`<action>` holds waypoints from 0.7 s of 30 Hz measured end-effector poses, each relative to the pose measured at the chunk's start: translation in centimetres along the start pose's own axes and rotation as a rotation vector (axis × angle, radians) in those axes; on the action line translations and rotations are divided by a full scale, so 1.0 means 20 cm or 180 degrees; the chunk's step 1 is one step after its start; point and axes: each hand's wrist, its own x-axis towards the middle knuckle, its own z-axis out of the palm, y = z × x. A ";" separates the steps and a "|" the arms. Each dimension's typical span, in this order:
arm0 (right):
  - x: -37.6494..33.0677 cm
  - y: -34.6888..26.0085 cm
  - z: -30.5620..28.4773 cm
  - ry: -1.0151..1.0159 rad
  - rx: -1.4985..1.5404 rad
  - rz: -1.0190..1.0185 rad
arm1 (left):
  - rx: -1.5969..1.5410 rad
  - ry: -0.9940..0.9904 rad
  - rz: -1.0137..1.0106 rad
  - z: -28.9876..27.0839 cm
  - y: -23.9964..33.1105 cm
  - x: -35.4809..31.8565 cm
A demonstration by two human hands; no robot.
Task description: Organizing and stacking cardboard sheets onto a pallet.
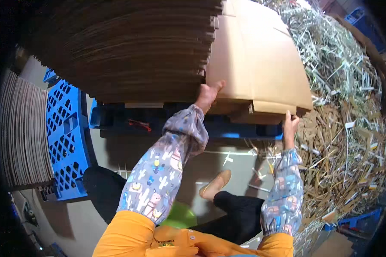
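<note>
A flat brown cardboard sheet (261, 60), with creases and slots, lies on a lower pile of cardboard (244, 115) in front of me. My left hand (208, 93) grips its near left edge, thumb on top and the other fingers hidden below. At the near right corner, my right hand (291, 123) pinches the sheet's edge. Directly left of the sheet rises a tall stack of cardboard sheets (128, 55), its layered edges facing me. Both forearms wear grey patterned sleeve covers.
A blue pallet (231, 132) lies under the cardboard, with a small red item (140, 125) by it. Another blue pallet (66, 137) and a second cardboard stack (23, 128) stand left. Shredded paper and cardboard strips (339, 128) heap up on the right. Something green (179, 215) is beneath me.
</note>
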 end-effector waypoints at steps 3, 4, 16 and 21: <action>0.03 -0.05 -0.01 -0.0010 0.0511 0.0378 | 0.0480 -0.0214 -0.0443 -0.03 0.06 -0.02; 0.13 0.05 -0.04 0.0215 0.0593 0.0376 | 0.0484 -0.0259 -0.0432 0.02 0.08 -0.03; 0.14 -0.13 0.02 -0.0090 0.0303 0.0460 | 0.1353 0.0499 0.0456 0.00 -0.09 0.17; 0.01 -0.18 0.05 0.0064 0.0391 0.0372 | 0.2076 0.0116 0.0532 -0.13 -0.03 0.09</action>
